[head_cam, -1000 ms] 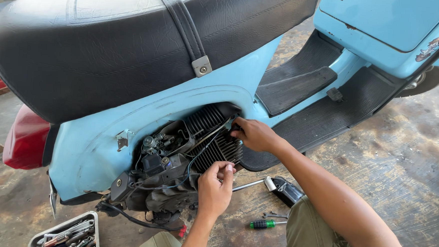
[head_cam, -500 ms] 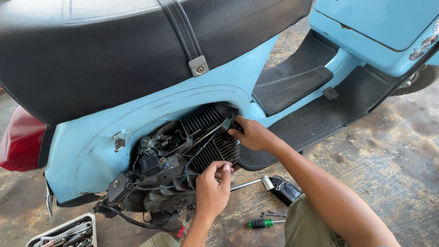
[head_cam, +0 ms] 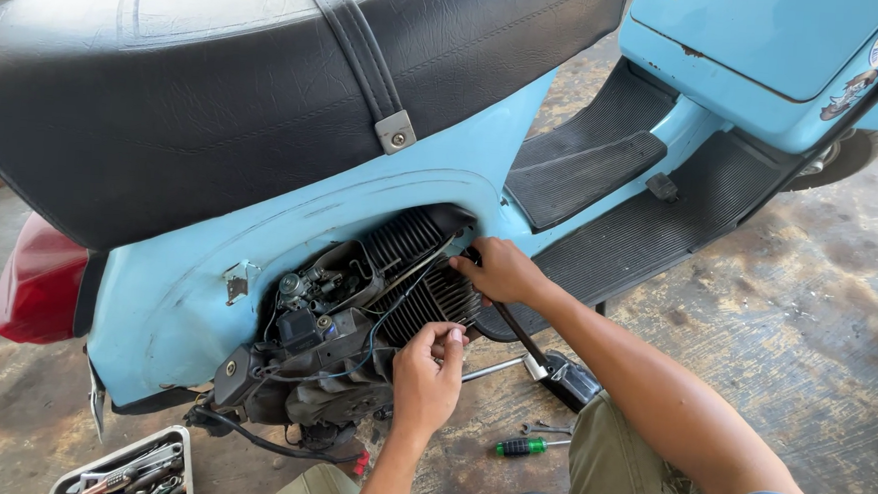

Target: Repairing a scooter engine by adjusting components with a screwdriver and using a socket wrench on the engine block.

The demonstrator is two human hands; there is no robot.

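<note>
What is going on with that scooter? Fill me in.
A person crouches beside a light blue scooter with a black seat, side panel off, working at its exposed black finned engine. The right hand is at the engine's upper front edge; the left hand pinches something small, too small to tell, just below. A green-handled screwdriver lies on the concrete floor, a tray of tools nearby.

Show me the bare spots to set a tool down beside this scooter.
Bare concrete floor lies right of the right hand, below the black footboard. Another patch sits between the tool tray and red tail light. Crowded: the engine, left hand, green-handled screwdriver.
</note>
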